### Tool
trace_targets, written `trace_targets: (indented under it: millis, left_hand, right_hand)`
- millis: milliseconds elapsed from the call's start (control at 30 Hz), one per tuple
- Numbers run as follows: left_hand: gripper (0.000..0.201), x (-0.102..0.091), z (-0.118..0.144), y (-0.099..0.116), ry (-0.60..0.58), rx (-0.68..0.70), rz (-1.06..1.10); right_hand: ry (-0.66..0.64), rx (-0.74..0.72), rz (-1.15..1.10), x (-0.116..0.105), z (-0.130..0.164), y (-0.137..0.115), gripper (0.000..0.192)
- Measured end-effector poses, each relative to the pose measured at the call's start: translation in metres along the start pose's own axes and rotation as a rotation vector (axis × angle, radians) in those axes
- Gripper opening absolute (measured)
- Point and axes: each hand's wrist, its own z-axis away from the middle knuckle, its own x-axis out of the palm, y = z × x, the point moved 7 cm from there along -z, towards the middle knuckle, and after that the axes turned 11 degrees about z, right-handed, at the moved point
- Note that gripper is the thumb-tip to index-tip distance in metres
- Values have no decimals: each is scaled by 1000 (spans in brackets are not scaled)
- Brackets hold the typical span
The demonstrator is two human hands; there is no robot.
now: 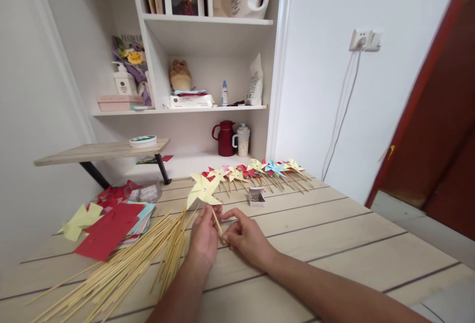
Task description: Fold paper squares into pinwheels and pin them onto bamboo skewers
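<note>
A pale yellow paper pinwheel [202,190] on a thin wooden stick [216,221] is held up over the table. The fingers of my left hand [203,236] are closed round the stick just below the paper blades. Lower down, my right hand [248,238] pinches near the stick's bottom end with thumb and bent fingers. Just beyond my hands stands a small open box [257,197] with tiny shiny pieces inside. To the left of my left hand lies a large loose bundle of bare sticks [126,263].
Several finished pinwheels [256,167] lie in a row along the table's back edge. At the left are red paper sheets [111,229], a yellow folded paper [80,221] and a clear plastic pack [144,193]. A raised wooden stand [100,150] and a dark red jug [225,138] are behind.
</note>
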Motion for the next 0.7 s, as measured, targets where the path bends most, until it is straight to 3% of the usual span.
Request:
trace_targets:
  millis: [400, 567, 700]
  left_hand:
    - [7, -2, 0, 2, 15, -28, 35]
    - [10, -1, 0, -3, -1, -44, 31]
    - [15, 3, 2, -6, -28, -72, 13]
  right_hand:
    - [14, -21, 47, -6, 4, -8, 15]
    - [40, 27, 77, -4, 2, -1, 29]
    - [51, 52, 23, -4, -1, 4, 28]
